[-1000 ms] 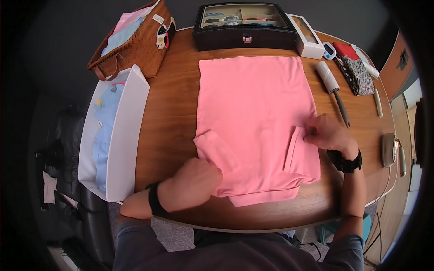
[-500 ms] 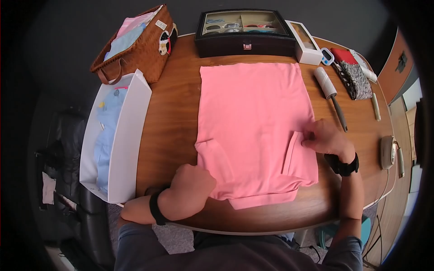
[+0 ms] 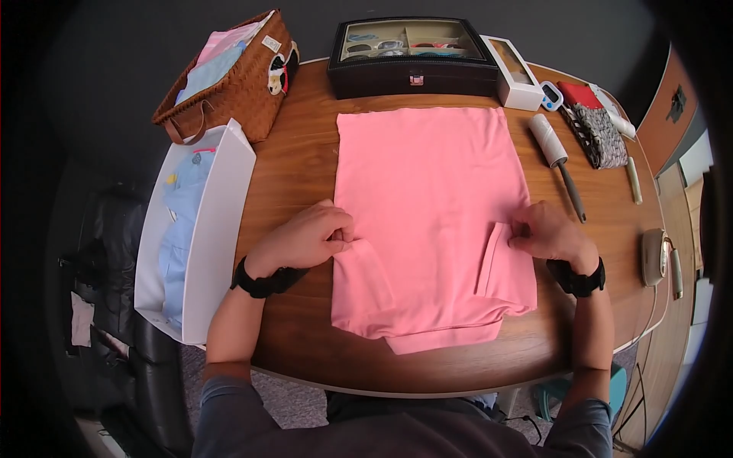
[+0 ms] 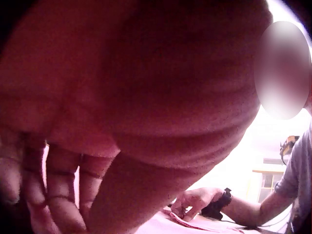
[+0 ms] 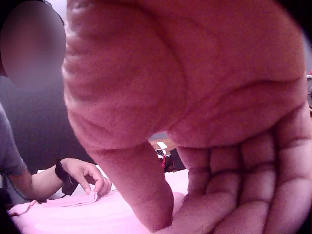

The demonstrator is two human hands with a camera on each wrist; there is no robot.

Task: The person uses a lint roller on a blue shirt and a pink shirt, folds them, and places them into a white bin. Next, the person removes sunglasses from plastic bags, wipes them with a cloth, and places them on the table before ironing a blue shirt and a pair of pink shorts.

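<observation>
Wooden table (image 3: 298, 153), pink garment (image 3: 435, 198), lint roller (image 3: 552, 143) near

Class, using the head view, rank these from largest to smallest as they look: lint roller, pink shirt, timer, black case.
1. Pink shirt
2. Black case
3. Lint roller
4. Timer

Dark wall (image 3: 317, 34) beyond a wooden table (image 3: 286, 175), speckled grey floor (image 3: 292, 404).
</observation>
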